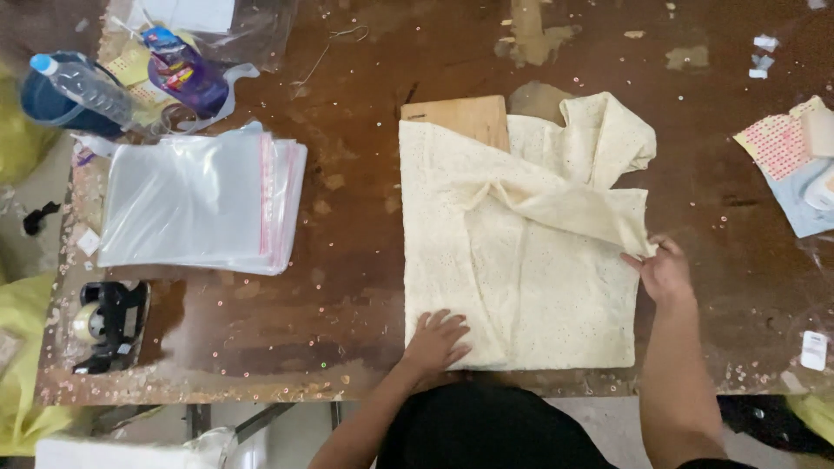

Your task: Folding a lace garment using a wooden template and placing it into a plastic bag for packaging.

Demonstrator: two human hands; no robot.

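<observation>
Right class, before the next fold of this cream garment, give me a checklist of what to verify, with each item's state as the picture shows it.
1. Left hand flat on the cream garment at its near edge: ok.
2. Right hand gripping the folded-over flap at the right edge: ok.
3. Garment lying smooth: not ok, creases run across the upper half.
4. Wooden board centred beneath the garment: cannot tell, mostly covered.
5. Stack of clear bags apart from the garment: ok.
</observation>
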